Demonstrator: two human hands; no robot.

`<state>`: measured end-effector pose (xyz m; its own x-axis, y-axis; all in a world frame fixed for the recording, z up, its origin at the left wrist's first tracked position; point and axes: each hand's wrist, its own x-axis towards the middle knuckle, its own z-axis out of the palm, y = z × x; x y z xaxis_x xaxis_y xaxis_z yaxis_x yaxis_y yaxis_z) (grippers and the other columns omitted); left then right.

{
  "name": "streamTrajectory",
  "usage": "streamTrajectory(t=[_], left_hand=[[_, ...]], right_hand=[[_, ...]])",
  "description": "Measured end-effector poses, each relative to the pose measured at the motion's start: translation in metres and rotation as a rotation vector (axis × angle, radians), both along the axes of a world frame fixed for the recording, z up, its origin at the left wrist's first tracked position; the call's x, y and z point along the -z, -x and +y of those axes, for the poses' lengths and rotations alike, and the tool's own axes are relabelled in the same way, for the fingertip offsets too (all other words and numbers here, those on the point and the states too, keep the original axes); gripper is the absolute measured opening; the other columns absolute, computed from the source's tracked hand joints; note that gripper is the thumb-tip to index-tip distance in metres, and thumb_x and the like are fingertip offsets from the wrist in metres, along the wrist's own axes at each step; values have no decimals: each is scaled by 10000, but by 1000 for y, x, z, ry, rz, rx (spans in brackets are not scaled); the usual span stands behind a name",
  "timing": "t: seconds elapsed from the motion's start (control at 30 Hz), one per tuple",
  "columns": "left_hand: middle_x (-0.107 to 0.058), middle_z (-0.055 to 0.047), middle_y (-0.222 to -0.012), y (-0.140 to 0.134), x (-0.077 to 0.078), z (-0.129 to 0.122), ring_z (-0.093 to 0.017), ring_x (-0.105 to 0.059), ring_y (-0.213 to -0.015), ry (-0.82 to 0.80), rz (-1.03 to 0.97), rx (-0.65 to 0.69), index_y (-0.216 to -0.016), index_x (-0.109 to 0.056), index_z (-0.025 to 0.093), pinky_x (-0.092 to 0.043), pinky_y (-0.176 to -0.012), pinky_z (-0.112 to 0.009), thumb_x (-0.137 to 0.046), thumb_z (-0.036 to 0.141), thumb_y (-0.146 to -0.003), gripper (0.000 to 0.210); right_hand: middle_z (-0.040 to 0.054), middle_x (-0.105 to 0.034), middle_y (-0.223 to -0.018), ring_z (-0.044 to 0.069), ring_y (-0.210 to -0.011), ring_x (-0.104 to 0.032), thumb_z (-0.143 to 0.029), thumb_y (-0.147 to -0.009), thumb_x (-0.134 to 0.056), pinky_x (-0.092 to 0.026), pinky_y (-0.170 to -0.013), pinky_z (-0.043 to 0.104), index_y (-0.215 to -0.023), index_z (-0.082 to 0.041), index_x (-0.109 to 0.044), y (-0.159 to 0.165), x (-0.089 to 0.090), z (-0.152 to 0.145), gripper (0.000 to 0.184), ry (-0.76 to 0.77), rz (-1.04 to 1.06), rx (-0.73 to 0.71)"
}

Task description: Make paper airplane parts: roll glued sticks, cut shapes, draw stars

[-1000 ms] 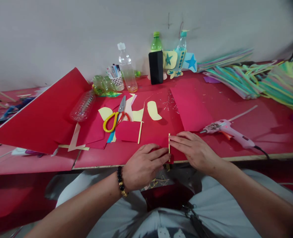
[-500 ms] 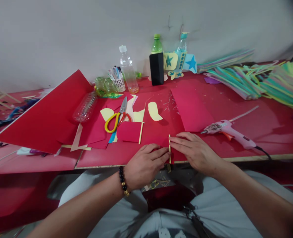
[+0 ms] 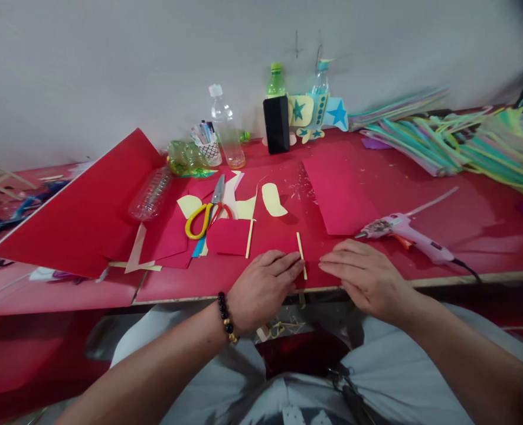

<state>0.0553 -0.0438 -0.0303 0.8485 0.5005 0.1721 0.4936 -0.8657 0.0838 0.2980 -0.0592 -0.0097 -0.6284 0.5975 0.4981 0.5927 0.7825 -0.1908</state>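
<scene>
My left hand (image 3: pixel 268 286) lies flat on a small piece of red paper (image 3: pixel 281 242) near the table's front edge, partly hiding it. Along that paper's right edge runs a narrow pale yellow strip (image 3: pixel 301 248), which my left fingertips touch. To the right of the strip, apart from it, my right hand (image 3: pixel 368 280) rests with fingers stretched out, holding nothing. A similar red paper piece (image 3: pixel 228 237) with a yellow strip (image 3: pixel 250 238) on its right edge lies beyond my left hand. A pink glue gun (image 3: pixel 412 234) lies past my right hand.
Yellow-handled scissors (image 3: pixel 199 222) lie on paper scraps. A red sheet (image 3: pixel 339 198) lies behind the glue gun. A large red board (image 3: pixel 84 206) leans at left beside a clear bottle (image 3: pixel 150 193). Bottles, a pen cup (image 3: pixel 209 149) and a phone (image 3: pixel 277 125) line the wall.
My right hand has moved right, off the yellow strip, which now shows more fully. My left hand stays on the red paper. The camera view has shifted slightly.
</scene>
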Motion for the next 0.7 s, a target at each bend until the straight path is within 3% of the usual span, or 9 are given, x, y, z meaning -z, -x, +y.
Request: streamTrajectory(t=[0.2, 0.7], left_hand=[[-466, -72, -1425, 2, -2, 1, -179, -461, -1252, 25, -11, -28, -1359, -422, 134, -310, -1063, -373, -340, 228, -987, 393], [-478, -61, -1413, 0, -1, 0, -212, -463, -1235, 72, 16, -64, -1358, -429, 151, -343, -1047, -410, -338, 260, -988, 396]], right_hand=[[109, -718, -1034, 245, -916, -576, -74, -843, -456, -528, -776, 403, -1022, -105, -703, 5, 3, -7, 306, 34, -85, -53], [106, -659, -1173, 261, -1023, -523, -68, -830, -433, -464, -840, 427, -1166, -150, -645, 9, 14, -15, 406, 61, -182, -14]])
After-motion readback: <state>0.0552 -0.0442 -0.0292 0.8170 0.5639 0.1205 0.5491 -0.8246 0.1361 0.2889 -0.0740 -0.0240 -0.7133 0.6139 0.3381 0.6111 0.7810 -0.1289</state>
